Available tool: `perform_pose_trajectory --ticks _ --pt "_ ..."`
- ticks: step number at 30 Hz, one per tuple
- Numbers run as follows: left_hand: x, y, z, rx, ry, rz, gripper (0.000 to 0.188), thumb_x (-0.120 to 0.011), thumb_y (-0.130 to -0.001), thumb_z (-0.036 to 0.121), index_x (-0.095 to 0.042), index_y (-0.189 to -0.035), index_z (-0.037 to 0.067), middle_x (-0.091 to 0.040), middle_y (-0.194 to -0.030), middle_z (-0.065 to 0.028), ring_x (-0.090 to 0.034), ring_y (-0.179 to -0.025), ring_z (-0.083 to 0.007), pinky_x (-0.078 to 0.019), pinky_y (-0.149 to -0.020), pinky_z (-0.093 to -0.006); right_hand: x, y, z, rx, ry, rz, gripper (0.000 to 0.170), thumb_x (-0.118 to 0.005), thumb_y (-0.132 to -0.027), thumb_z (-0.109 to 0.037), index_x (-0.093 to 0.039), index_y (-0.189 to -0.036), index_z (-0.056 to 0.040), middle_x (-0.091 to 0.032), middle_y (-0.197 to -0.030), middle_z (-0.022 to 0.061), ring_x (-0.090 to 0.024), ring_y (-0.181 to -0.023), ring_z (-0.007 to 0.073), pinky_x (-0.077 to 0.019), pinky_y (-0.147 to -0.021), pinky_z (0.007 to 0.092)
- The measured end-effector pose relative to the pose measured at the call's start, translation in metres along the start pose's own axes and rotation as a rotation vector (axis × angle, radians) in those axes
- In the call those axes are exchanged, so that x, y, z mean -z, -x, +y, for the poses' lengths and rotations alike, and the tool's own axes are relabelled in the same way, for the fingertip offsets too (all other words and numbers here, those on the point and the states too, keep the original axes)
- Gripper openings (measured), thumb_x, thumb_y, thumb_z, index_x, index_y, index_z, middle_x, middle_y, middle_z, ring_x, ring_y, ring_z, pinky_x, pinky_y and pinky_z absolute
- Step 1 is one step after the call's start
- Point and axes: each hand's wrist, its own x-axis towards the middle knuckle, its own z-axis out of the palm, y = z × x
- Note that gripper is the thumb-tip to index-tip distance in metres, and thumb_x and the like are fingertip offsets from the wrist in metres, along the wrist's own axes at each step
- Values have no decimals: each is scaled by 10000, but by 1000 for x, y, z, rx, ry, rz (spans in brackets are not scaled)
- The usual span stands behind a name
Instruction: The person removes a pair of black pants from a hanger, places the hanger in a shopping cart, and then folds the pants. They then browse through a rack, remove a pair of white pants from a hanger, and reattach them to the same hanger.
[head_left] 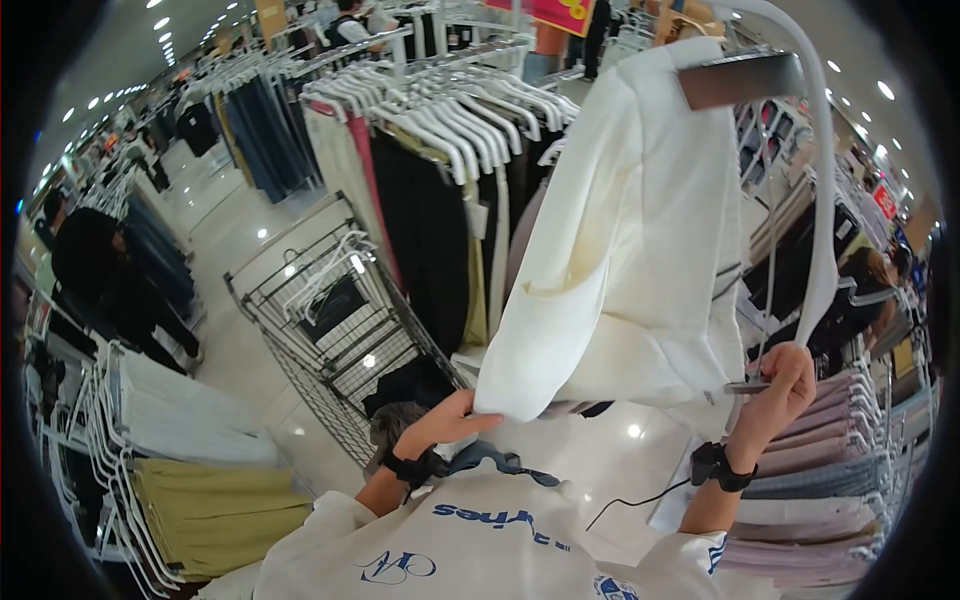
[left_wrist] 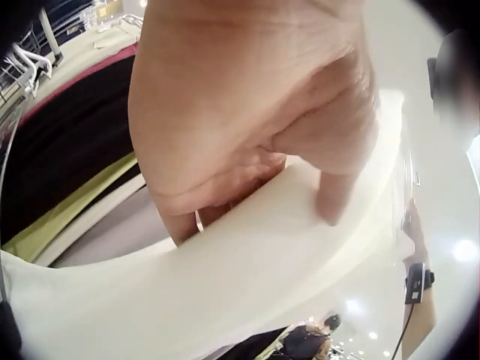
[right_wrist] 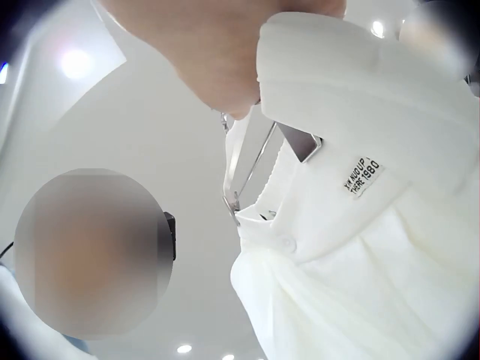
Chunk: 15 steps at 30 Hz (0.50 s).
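Observation:
White fabric, a garment (head_left: pixel 650 230), hangs from a curved white hanger (head_left: pixel 822 200) with metal clips. My left hand (head_left: pixel 445 422) holds its lower left edge; in the left wrist view the thumb of that hand (left_wrist: pixel 247 112) lies on the white fabric (left_wrist: pixel 225 277) and the other fingers go behind it. At the right, my right hand (head_left: pixel 785 392) has its fingers curled round the hanger's end, beside a clip. The right wrist view shows part of the right hand (right_wrist: pixel 217 52) above the waistband, a metal clip (right_wrist: pixel 301 144) and a printed label (right_wrist: pixel 363 177).
A wire cart (head_left: pixel 340 320) with hangers and dark items stands left of centre. Behind it is a rack of trousers (head_left: pixel 415 230). Folded clothes hang at lower left (head_left: pixel 220 500) and lower right (head_left: pixel 810 480). A person in black (head_left: pixel 100 260) stands at far left.

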Motion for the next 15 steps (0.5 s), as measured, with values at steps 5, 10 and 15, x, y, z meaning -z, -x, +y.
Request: perform_pose_trajectory --ticks 5,10,15 --pt "31 37 10 63 41 332 341 -495 -1050 225 -640 -1137 -71 -696 -992 -28 -577 -895 -74 -470 -841 -252 -63 11 -11 -50 -155 -139 419 -524 -1039 -305 -469 -723 -36 -449 -674 8 -424 -595 77 -359 -568 222" --pt "79 88 50 269 137 961 469 -502 -1027 393 -629 -1092 -54 -685 -1016 -81 -631 -911 -128 -488 -836 -262 -106 16 -29 -52 -171 -243 416 -533 -1033 -307 -494 -730 -26 -463 -677 9 -444 -611 82 -379 -581 228" --pt "141 140 24 5 568 1272 451 -553 -995 400 -591 -1118 -32 -670 -979 -100 -654 -929 -183 -539 -822 -312 -131 47 -29 -122 -142 -371 352 -551 -1020 -233 -525 -751 -7 -472 -673 -9 -429 -623 68 -316 -556 236"
